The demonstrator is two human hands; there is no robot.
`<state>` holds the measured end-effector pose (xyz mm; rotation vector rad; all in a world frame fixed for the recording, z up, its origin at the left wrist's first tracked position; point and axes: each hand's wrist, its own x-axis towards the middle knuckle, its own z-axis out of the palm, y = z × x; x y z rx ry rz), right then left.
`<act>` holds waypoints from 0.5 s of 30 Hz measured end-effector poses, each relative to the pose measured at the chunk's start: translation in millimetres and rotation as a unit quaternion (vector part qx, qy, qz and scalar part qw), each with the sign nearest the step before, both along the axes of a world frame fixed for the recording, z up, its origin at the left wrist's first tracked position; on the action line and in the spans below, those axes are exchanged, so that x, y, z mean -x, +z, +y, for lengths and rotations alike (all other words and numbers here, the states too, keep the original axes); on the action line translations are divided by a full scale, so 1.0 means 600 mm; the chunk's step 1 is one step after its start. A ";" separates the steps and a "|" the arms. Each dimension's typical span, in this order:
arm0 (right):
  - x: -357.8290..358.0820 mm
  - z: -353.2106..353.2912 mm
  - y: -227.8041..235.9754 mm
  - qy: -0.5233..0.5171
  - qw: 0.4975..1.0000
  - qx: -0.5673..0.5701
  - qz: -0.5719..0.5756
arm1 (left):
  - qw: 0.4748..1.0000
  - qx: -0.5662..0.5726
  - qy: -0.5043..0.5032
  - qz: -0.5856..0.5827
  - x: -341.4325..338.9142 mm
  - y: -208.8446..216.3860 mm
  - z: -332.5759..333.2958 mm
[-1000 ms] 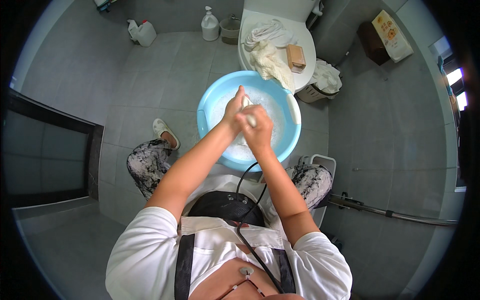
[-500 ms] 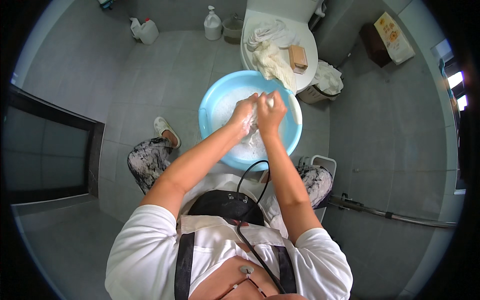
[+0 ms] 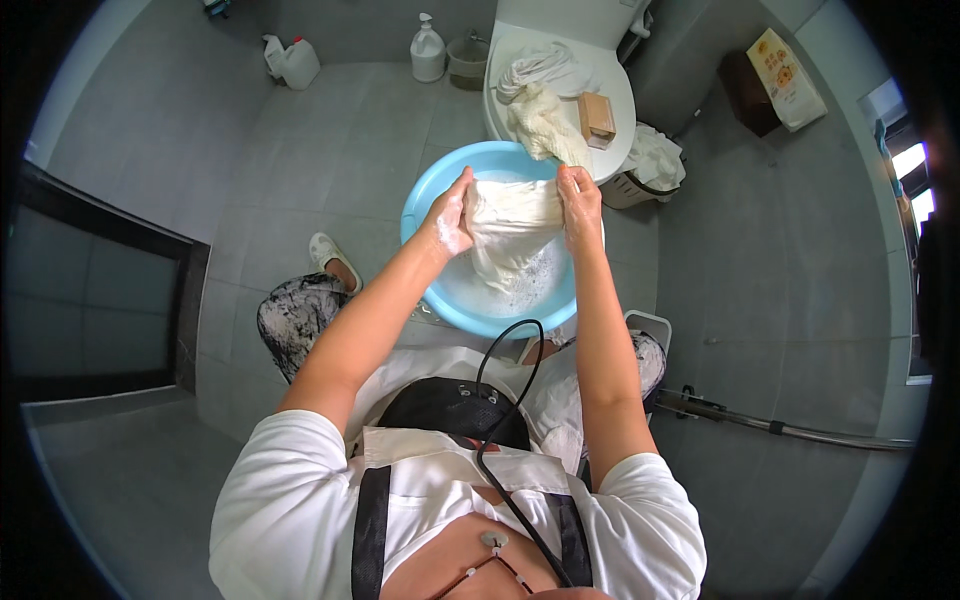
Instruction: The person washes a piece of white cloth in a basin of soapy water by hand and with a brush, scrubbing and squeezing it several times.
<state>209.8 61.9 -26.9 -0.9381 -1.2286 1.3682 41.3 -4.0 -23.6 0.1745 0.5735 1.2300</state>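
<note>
A wet white cloth (image 3: 508,225) is stretched between my two hands over a light blue basin (image 3: 421,200). My left hand (image 3: 448,214) grips its left side, with suds on the skin near the wrist. On the other side, my right hand (image 3: 580,205) pinches the cloth's upper right edge. The cloth's lower part hangs down toward soapy water (image 3: 520,290) in the basin. Whether it touches the water I cannot tell. A cream knitted cloth (image 3: 545,122) droops from the toilet lid to the basin's far rim, close to my right hand.
On the closed toilet lid (image 3: 622,100) lie a white cloth (image 3: 548,68) and a brown box (image 3: 597,118). A basket of white cloth or paper (image 3: 655,158) stands to its right. Behind are a pump bottle (image 3: 427,50), a small bucket (image 3: 467,62) and a white jug (image 3: 298,64). A black cable (image 3: 512,400) loops before me.
My hands, close together on the bunched cloth before, have moved apart. The cloth is now spread out between them above the water.
</note>
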 end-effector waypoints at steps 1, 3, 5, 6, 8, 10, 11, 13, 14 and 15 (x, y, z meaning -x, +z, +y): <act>-0.001 -0.001 0.014 0.025 1.000 0.007 -0.015 | 0.999 0.008 0.024 0.028 0.002 0.007 -0.004; 0.001 -0.009 0.043 0.075 0.996 0.024 -0.044 | 0.997 0.003 -0.072 -0.019 0.006 0.020 -0.010; 0.006 -0.003 0.047 0.135 0.989 -0.006 -0.057 | 0.988 -0.003 -0.148 -0.034 0.001 0.017 -0.003; 0.023 -0.006 0.047 0.127 0.991 -0.038 -0.032 | 0.988 -0.018 -0.153 -0.010 -0.002 0.015 -0.001; 0.025 0.001 0.036 0.128 0.989 -0.068 -0.022 | 0.987 -0.022 -0.158 0.012 -0.006 0.019 -0.001; 0.020 -0.006 0.015 0.145 0.982 0.037 0.112 | 0.984 -0.028 -0.172 -0.041 -0.005 0.023 0.003; 0.016 -0.014 0.001 0.153 0.968 0.090 0.178 | 0.987 -0.028 -0.148 -0.054 -0.006 0.016 0.007; 0.004 -0.034 -0.035 0.228 0.943 0.144 0.195 | 0.991 -0.028 -0.103 -0.079 -0.010 0.001 0.013; 0.000 -0.055 -0.045 0.234 0.946 0.150 0.167 | 0.984 -0.038 -0.123 -0.121 -0.010 0.005 0.013; 0.002 -0.069 -0.053 0.243 0.947 0.160 0.140 | 0.982 -0.059 -0.110 -0.139 -0.010 0.006 0.015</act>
